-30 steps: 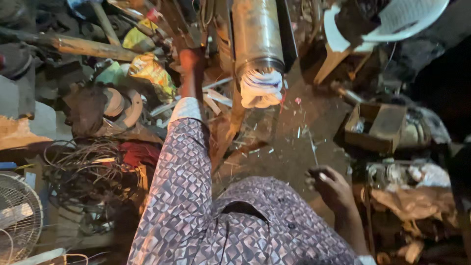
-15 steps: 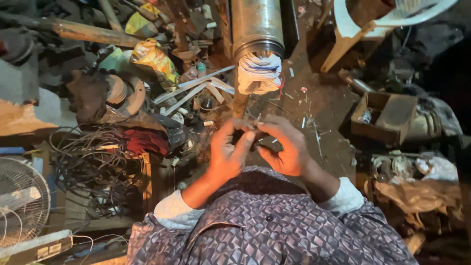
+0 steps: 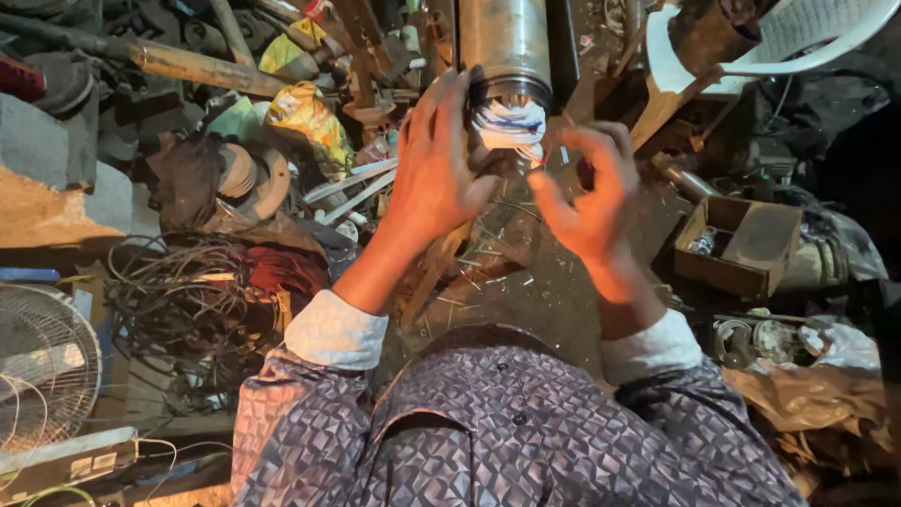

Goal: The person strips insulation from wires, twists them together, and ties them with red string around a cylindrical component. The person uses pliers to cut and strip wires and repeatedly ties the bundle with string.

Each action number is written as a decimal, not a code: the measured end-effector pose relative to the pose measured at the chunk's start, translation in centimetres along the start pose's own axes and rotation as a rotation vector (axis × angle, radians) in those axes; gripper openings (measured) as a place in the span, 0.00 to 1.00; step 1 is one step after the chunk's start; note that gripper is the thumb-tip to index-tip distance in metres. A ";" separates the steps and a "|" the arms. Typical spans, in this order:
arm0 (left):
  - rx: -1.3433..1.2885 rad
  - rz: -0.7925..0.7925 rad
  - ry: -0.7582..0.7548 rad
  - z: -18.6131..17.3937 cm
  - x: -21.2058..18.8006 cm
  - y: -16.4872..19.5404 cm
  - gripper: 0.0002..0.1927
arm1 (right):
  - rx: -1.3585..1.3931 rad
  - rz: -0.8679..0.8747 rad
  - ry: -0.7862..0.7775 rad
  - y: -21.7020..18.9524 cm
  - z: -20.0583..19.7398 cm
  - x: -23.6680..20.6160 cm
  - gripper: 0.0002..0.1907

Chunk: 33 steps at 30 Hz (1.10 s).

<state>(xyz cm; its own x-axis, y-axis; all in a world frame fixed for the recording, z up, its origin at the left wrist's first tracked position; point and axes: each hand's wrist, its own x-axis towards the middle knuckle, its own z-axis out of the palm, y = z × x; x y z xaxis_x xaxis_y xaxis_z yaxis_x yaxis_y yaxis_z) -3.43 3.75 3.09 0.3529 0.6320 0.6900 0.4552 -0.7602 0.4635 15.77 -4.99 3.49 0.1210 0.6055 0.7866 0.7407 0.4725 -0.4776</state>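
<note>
A cluttered workshop floor (image 3: 554,291) is spreading out below the person, strewn with scrap metal and wire offcuts. At its top centre a large steel motor cylinder (image 3: 504,42) is lying with its open end facing the person, and white and blue winding ends (image 3: 509,122) are bulging out of that end. To the left a tangle of dark cables (image 3: 178,300) is lying beside a white fan guard (image 3: 42,366), and a yellow bag (image 3: 305,117) is sitting further up among the tools. On the right an open cardboard box (image 3: 741,244) is resting near a white plastic chair (image 3: 751,47). The left hand (image 3: 436,164) is reaching up with its fingers spread and loose, the tips touching the cylinder's rim just beside the windings. The right hand (image 3: 587,192) is hovering just right of the windings, its fingers curled inward in a pinch; I cannot tell whether they are gripping anything.
</note>
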 end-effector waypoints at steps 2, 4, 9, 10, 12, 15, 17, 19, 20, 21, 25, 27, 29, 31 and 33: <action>0.006 0.000 -0.030 0.5 1.1 -0.3 0.54 | -0.086 -0.055 0.030 -0.5 1.1 1.2 0.27; -0.021 -0.037 -0.073 0.7 1.8 -0.6 0.56 | -0.137 -0.100 0.060 -0.8 1.7 1.9 0.30; -0.023 0.092 -0.079 -0.3 2.0 -1.8 0.48 | -0.134 -0.051 0.000 0.6 2.1 2.5 0.26; -0.092 0.120 -0.085 -0.5 2.0 -2.1 0.49 | -0.098 -0.054 0.004 1.1 2.2 2.3 0.26; -0.129 0.112 -0.077 -0.7 1.7 -2.5 0.46 | -0.024 -0.056 0.006 2.1 2.3 2.0 0.27; -0.130 0.083 -0.093 -0.9 1.4 -2.9 0.44 | 0.084 0.044 0.021 3.2 2.5 1.3 0.26; -0.116 0.072 -0.106 -1.0 1.4 -3.0 0.45 | 0.067 -0.015 0.022 3.6 2.5 1.0 0.25; -0.106 0.083 -0.115 -1.0 1.4 -3.0 0.47 | 0.056 -0.018 0.026 3.6 2.4 0.8 0.25; -0.081 0.069 -0.132 -1.1 1.5 -2.9 0.48 | 0.055 0.008 0.030 3.6 2.4 0.8 0.25; -0.056 0.058 -0.146 -1.0 1.5 -2.8 0.50 | 0.053 0.031 0.036 3.5 2.4 0.8 0.25; -0.058 0.017 -0.156 -1.0 1.6 -1.8 0.52 | -0.038 -0.053 0.052 3.0 2.6 1.1 0.25; -0.058 0.069 -0.083 -1.0 1.3 -1.1 0.48 | -0.019 -0.040 0.065 2.7 2.8 1.3 0.25; 0.008 0.161 -0.051 -1.1 1.4 -0.6 0.45 | -0.086 -0.125 0.080 2.3 2.8 1.3 0.26; 0.136 0.294 -0.071 -1.3 1.5 -0.2 0.43 | -0.126 -0.162 0.079 1.8 2.7 1.3 0.26; 0.190 0.298 -0.052 -1.5 1.8 0.2 0.36 | -0.146 -0.151 0.055 1.4 2.5 1.2 0.24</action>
<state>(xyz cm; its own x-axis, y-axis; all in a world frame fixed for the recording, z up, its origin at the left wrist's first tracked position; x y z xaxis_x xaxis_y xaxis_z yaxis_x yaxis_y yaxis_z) -3.93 4.48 5.25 0.5319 0.3975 0.7477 0.4683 -0.8737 0.1314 15.31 -2.00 2.78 0.0344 0.4970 0.8671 0.8406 0.4548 -0.2940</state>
